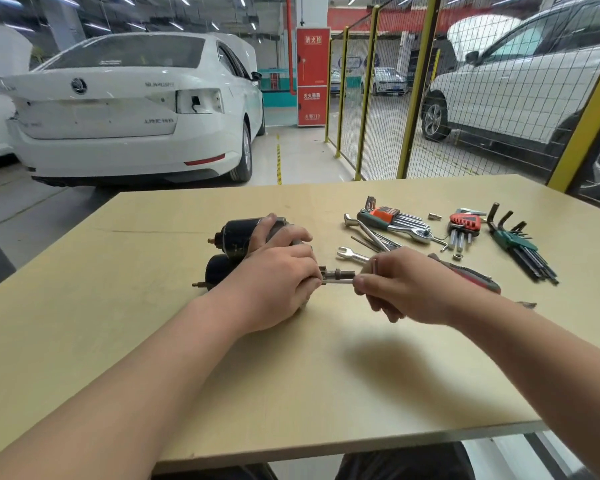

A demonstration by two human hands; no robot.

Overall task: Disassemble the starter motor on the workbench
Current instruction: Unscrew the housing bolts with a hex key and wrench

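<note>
The black starter motor [234,237] lies on its side on the wooden workbench [326,375], its solenoid at the back and its main body in front. My left hand [278,271] grips the motor's right end from above, covering that end. A metal shaft [340,273] sticks out to the right from under those fingers. My right hand [409,289] pinches a thin silver hex key [338,281] that lies level along the shaft, its tip reaching the motor end under my left fingers.
Behind my right hand lie spanners [352,254], a ratchet wrench [409,233], a red-handled tool [471,275], and three hex key sets in orange [385,214], red [465,223] and green [516,240] holders. A small nut [458,256] and a brass fitting [434,216] lie loose. A mesh fence stands beyond.
</note>
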